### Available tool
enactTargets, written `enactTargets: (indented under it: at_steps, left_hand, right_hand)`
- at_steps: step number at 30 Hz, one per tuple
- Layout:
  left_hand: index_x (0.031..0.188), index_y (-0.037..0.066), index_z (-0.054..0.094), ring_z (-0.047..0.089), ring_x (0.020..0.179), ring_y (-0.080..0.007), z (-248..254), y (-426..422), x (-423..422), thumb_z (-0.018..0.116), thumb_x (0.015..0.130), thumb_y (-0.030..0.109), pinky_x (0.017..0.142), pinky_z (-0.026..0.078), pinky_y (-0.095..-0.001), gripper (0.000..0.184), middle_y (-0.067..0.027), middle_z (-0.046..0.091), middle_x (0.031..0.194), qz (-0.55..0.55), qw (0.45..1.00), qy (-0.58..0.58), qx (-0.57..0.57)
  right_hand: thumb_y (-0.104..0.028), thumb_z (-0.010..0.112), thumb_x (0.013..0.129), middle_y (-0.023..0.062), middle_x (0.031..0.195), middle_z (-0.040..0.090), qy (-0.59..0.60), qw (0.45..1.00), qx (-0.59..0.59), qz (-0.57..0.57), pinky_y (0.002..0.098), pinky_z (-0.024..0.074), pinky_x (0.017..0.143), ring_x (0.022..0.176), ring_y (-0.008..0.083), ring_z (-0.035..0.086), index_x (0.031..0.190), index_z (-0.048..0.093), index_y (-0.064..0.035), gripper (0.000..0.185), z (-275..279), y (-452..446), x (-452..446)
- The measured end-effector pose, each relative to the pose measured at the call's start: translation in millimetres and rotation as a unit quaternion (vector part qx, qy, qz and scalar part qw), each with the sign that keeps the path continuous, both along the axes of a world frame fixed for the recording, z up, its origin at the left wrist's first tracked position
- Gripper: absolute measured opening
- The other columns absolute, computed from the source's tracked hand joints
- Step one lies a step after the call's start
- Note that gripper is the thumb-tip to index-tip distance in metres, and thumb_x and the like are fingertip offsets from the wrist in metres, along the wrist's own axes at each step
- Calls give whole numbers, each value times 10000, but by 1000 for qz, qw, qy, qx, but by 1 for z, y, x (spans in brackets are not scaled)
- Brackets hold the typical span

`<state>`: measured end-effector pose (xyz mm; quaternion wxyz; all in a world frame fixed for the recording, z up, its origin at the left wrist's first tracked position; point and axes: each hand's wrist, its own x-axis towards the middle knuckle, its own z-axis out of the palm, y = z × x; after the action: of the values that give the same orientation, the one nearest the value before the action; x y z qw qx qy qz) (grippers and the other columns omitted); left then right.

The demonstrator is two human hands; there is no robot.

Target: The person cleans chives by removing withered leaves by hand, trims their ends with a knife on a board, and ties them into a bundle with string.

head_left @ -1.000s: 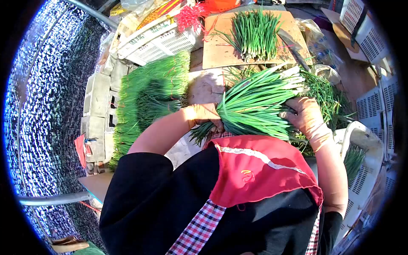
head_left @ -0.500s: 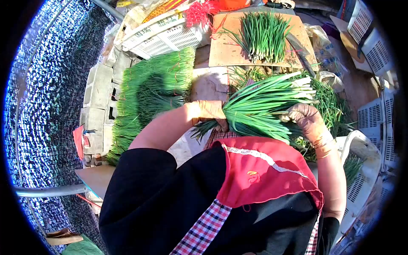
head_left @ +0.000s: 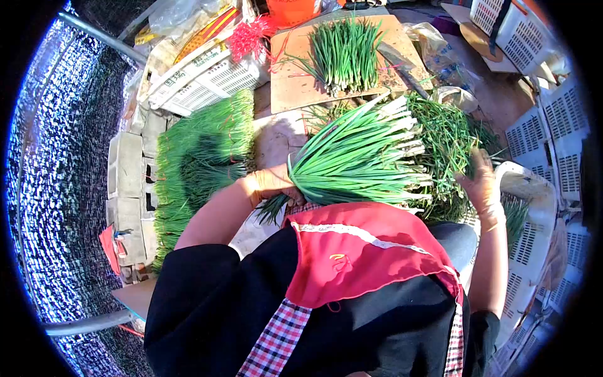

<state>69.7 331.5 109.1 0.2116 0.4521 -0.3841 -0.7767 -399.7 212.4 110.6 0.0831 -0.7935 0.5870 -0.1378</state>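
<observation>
A large bunch of green stalks [head_left: 358, 157] fans out across the front of the red apron [head_left: 352, 251], pale root ends to the right. Wrapped round its narrow leafy end is my left hand [head_left: 276, 182]. My right hand [head_left: 481, 188] is off the bunch, to its right, with fingers apart and nothing in it. Beside that hand lies a heap of loose green stalks [head_left: 449, 135]. A smaller bunch [head_left: 347, 53] rests on the tan board [head_left: 286, 85] ahead, with a knife [head_left: 405, 70] at its right.
Rows of tied green bundles [head_left: 188, 151] lie at the left, beside concrete blocks [head_left: 129, 166]. White crates stand at the back left [head_left: 210, 81] and right [head_left: 527, 251]. Red ties [head_left: 249, 39] hang near an orange bucket [head_left: 292, 11]. A metal pipe [head_left: 88, 323] crosses the lower left.
My right hand has let go of the bunch and moved right, its fingers opening. The bunch's root ends have spread. The whole view has shifted, with surroundings now further left.
</observation>
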Motion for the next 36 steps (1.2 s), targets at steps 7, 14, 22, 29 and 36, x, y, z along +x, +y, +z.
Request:
enactTargets:
  at_steps: [7, 14, 22, 29, 36]
  left_hand:
    - [1179, 8, 581, 620, 848, -138, 33, 1, -17, 718, 667, -24, 680, 529, -284, 530, -66, 645, 1048, 9, 997, -77, 5]
    - [983, 31, 667, 566, 638, -92, 19, 22, -17, 727, 690, 68, 571, 480, -276, 301, 1, 648, 763, 66, 973, -211, -65]
    - [1105, 39, 622, 555, 844, -100, 21, 17, -24, 705, 734, 144, 737, 466, -270, 393, -30, 649, 960, -7, 952, -212, -221]
    - [1083, 12, 612, 536, 843, -107, 20, 17, -22, 686, 722, 114, 756, 453, -287, 382, -48, 645, 949, -2, 949, -236, -211]
    - [1029, 33, 617, 524, 678, -111, 27, 7, -27, 667, 682, 129, 626, 458, -298, 363, -35, 644, 828, -39, 949, -245, -197]
  right_hand:
    - [-106, 678, 834, 30, 793, 663, -593, 736, 316, -87, 222, 471, 602, 680, 94, 601, 948, 647, -35, 138, 11, 43, 92]
    - [-147, 634, 859, 23, 666, 602, -579, 789, 146, -144, 235, 429, 557, 558, 103, 536, 837, 649, -54, 97, 33, -1, 29]
    - [-120, 702, 807, 97, 1377, 462, -463, 857, 223, 34, 347, 335, 1048, 1273, 258, 400, 1364, 433, -73, 620, 64, 1, 75]
    - [-108, 655, 770, 109, 808, 668, -194, 958, -88, 191, 362, 515, 690, 758, 287, 644, 958, 684, -117, 189, 46, -36, 133]
    - [-57, 569, 777, 133, 801, 647, -19, 986, -142, 90, 401, 487, 612, 694, 325, 623, 846, 644, -95, 109, 57, -47, 48]
